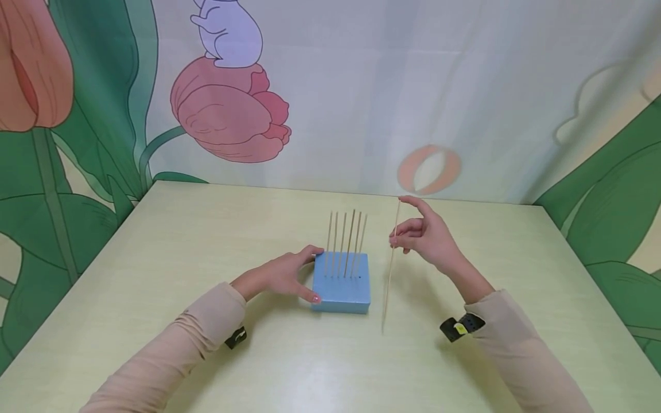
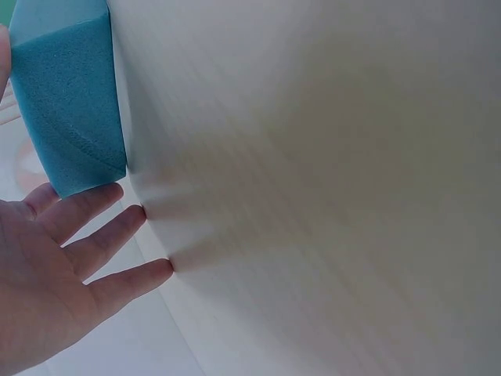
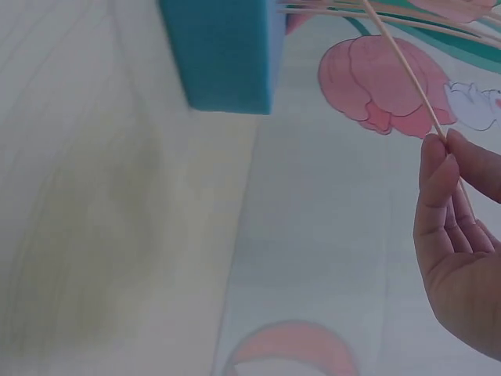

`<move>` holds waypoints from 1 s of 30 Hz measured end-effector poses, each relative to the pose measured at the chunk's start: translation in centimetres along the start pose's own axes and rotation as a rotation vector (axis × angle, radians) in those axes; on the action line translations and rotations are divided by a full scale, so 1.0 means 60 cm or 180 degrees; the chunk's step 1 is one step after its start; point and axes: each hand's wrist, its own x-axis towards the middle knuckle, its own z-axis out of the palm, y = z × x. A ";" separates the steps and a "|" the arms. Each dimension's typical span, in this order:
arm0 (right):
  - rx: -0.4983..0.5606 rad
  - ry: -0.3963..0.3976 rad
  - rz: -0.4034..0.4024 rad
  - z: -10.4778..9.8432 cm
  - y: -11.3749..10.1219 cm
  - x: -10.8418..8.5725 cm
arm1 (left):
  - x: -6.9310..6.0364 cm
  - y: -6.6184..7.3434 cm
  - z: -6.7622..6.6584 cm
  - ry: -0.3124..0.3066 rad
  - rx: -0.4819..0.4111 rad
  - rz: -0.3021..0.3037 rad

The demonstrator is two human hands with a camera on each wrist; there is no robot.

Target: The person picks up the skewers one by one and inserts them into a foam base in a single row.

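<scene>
A light-blue foam block (image 1: pixel 341 292) lies flat on the table, with several thin wooden skewers (image 1: pixel 345 244) upright in a row along its top. One small dark hole (image 1: pixel 360 277) shows at the right end of that row. My left hand (image 1: pixel 281 275) holds the block's left side, thumb at the near corner and index finger at the far one; other fingers spread to the table in the left wrist view. Right of the block, my right hand (image 1: pixel 426 238) pinches another skewer (image 1: pixel 388 287) between thumb and fingers, index finger at its top end. It slants slightly, apart from the block.
The pale wooden table (image 1: pixel 155 258) ends at the back against a curtain (image 1: pixel 361 115) printed with flowers and leaves. Each wrist carries a dark strap; the right one (image 1: pixel 461 327) hangs below the sleeve.
</scene>
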 end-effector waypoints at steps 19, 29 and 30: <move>-0.0152 0.0402 -0.0653 0.023 -0.077 -0.025 | 0.001 -0.002 0.000 0.0025 0.0030 0.0021; -0.0147 0.0546 -0.0959 0.044 -0.071 -0.013 | 0.000 -0.002 0.001 0.0020 0.0008 0.0017; -0.0181 0.0571 -0.0972 0.046 -0.071 -0.012 | 0.000 -0.001 0.001 0.0019 0.0007 0.0018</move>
